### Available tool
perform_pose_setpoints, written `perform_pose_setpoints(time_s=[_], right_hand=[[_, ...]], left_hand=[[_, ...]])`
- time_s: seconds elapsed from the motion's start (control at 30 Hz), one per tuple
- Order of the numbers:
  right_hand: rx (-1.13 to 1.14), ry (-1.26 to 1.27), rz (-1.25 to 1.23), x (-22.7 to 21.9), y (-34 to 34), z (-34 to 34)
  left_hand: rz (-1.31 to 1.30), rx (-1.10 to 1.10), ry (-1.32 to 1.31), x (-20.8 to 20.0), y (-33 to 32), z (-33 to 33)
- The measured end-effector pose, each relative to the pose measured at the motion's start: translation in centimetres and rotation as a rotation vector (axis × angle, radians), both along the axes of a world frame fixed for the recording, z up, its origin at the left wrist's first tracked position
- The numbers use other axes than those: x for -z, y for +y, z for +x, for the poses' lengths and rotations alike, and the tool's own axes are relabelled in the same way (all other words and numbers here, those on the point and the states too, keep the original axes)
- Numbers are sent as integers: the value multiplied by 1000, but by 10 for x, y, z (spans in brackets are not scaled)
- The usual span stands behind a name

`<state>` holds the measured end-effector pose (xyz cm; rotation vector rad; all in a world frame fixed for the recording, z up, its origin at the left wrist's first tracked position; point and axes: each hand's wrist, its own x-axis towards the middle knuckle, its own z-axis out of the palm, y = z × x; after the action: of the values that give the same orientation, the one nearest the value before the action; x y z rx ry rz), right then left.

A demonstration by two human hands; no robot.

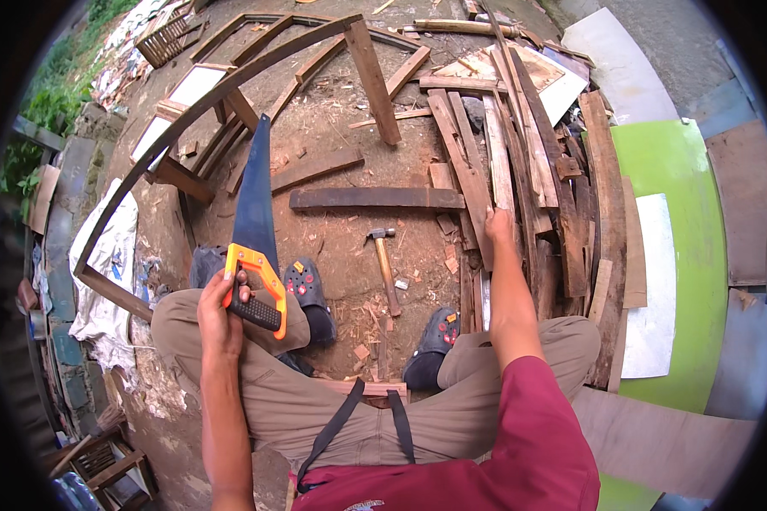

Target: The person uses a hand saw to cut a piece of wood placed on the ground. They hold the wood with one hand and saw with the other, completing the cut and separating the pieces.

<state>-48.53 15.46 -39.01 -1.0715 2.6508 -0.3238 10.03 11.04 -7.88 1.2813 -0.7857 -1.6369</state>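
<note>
My left hand (pixel 223 308) is closed round the orange and black handle of a handsaw (pixel 255 200). Its blue blade points up and away from me, above my left knee. Farther to the right, my right hand (pixel 500 226) is closed on a wooden plank (pixel 465 162) at the near left side of a pile of long boards. The fingertips are partly hidden behind the wood. On the dirt between my feet lies a claw hammer (pixel 387 277) with a wooden handle. Beyond the hammer, a dark wooden beam (pixel 377 198) lies crosswise.
A curved wooden frame (pixel 204 100) with upright legs arches over the left side. The stacked boards (pixel 562 204) fill the right, beside a green panel (pixel 669 196) and a white sheet (pixel 650 289). Wood chips lie about the ground. A white sack (pixel 106 272) rests at left.
</note>
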Motion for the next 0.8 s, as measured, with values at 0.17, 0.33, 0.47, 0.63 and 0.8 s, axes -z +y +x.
perform_pose_setpoints(time_s=[0.17, 0.33, 0.47, 0.63, 0.8], right_hand=[[20, 272, -13, -13, -12, 66], [86, 547, 45, -16, 58, 131], [116, 380, 155, -5, 72, 86], [7, 174, 178, -20, 67, 95], [79, -48, 455, -66, 37, 100]], left_hand=[[-24, 7, -49, 6, -2, 2], [-49, 4, -47, -3, 1, 0], [-63, 32, 24, -3, -3, -10], [-49, 23, 27, -10, 2, -10], [-32, 91, 84, -14, 7, -16]])
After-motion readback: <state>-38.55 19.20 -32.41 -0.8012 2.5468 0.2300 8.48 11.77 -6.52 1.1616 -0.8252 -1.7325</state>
